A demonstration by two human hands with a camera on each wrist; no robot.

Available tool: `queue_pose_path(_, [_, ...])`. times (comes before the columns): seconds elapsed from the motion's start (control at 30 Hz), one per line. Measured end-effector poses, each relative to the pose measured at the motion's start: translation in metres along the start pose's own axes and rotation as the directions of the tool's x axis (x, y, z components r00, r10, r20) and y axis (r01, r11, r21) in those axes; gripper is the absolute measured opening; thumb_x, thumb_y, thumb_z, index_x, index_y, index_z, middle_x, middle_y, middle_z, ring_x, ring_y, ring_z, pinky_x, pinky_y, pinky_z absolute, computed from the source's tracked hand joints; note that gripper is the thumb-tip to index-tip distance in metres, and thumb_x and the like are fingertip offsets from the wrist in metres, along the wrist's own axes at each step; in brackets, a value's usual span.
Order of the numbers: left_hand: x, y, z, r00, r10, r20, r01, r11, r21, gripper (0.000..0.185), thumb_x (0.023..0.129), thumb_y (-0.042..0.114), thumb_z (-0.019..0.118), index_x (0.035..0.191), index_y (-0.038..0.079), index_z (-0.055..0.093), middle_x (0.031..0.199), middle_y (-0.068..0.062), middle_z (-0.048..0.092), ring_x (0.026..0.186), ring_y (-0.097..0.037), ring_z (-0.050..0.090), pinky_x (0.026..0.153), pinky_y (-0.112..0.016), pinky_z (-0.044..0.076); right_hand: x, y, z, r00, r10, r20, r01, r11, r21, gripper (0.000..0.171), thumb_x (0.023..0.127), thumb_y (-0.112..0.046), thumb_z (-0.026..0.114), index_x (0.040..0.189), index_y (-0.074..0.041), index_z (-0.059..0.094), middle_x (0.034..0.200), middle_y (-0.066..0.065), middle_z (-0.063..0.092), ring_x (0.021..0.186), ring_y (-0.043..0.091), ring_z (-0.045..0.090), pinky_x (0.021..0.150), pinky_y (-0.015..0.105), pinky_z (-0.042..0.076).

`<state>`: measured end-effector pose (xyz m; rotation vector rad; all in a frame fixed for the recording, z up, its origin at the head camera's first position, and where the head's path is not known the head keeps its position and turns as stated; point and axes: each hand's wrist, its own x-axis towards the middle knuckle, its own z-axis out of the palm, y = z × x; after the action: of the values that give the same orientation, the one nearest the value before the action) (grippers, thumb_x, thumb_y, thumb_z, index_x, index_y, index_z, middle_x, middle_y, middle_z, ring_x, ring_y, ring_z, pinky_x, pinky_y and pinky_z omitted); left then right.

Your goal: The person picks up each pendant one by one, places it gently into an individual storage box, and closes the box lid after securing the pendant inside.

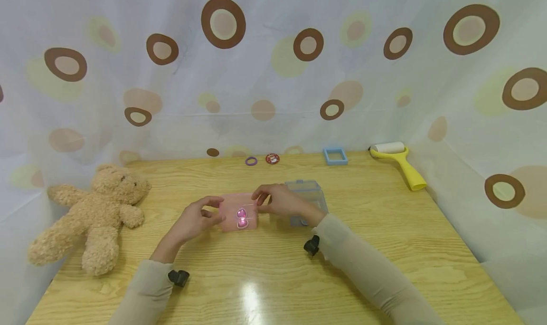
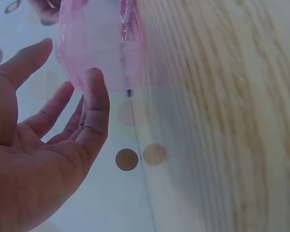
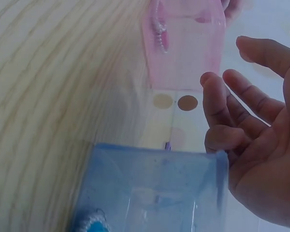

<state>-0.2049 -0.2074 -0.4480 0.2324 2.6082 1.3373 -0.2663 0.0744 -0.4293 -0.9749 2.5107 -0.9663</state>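
A pink translucent box (image 1: 231,207) with a pink bow (image 1: 242,218) on its front stands at the table's middle. My left hand (image 1: 194,220) is at the box's left side. In the left wrist view the left hand (image 2: 53,159) is spread with straight fingers, one fingertip touching the pink box (image 2: 101,43). My right hand (image 1: 278,202) reaches the box's upper right corner. In the right wrist view the right hand (image 3: 261,159) has relaxed fingers just beside the pink box (image 3: 186,53), holding nothing. A blue translucent box (image 1: 309,194) (image 3: 154,193) stands right behind that hand.
A teddy bear (image 1: 91,211) lies at the wooden table's (image 1: 384,249) left edge. Along the back edge are a purple ring (image 1: 251,161), a red round badge (image 1: 272,158), a blue square frame (image 1: 335,156) and a yellow lint roller (image 1: 399,161). A dotted curtain surrounds the table.
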Motion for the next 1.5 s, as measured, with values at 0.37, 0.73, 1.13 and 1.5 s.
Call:
queue_pose_path(0.37, [0.002,0.011,-0.002,0.989,0.037,-0.142,-0.037,0.999,0.008,0.044,0.096,0.023,0.068,0.136,0.009,0.057,0.132,-0.013,0.06,0.111,-0.031,0.065,0.082,-0.036,0.056,-0.012,0.012,-0.024,0.999,0.03,-0.01,-0.029,0.994,0.108,0.033,0.099,-0.027,0.063,0.126,-0.008,0.064,0.109,0.004,0.069,0.088,0.029,0.069,0.08,0.037,0.057])
queue_pose_path(0.73, [0.006,0.046,0.014,0.978,0.083,-0.189,-0.09,0.995,-0.031,0.041,0.093,0.023,0.072,0.132,0.012,0.06,0.132,-0.015,0.062,0.113,-0.031,0.065,0.085,-0.04,0.058,-0.031,0.034,-0.054,0.988,0.126,-0.088,-0.111,0.981,0.158,0.029,0.1,-0.031,0.061,0.125,-0.017,0.064,0.112,0.006,0.067,0.09,0.034,0.069,0.083,0.05,0.056])
queue_pose_path(1.13, [0.017,0.074,0.05,0.986,0.106,-0.128,-0.123,0.984,-0.129,0.038,0.093,0.022,0.071,0.13,0.016,0.063,0.129,-0.01,0.063,0.111,-0.026,0.066,0.09,-0.041,0.056,-0.049,0.064,-0.081,0.962,0.227,-0.149,-0.197,0.961,0.192,0.034,0.101,-0.035,0.059,0.127,-0.014,0.063,0.119,0.011,0.064,0.095,0.032,0.067,0.087,0.048,0.055])
queue_pose_path(1.5, [0.027,0.088,0.084,0.986,0.142,-0.085,-0.152,0.981,-0.118,0.036,0.094,0.025,0.071,0.128,0.019,0.064,0.13,-0.009,0.063,0.109,-0.022,0.067,0.083,-0.035,0.058,-0.062,0.092,-0.091,0.93,0.306,-0.204,-0.257,0.938,0.234,0.038,0.103,-0.032,0.056,0.131,-0.006,0.06,0.121,0.017,0.061,0.104,0.039,0.063,0.094,0.055,0.051])
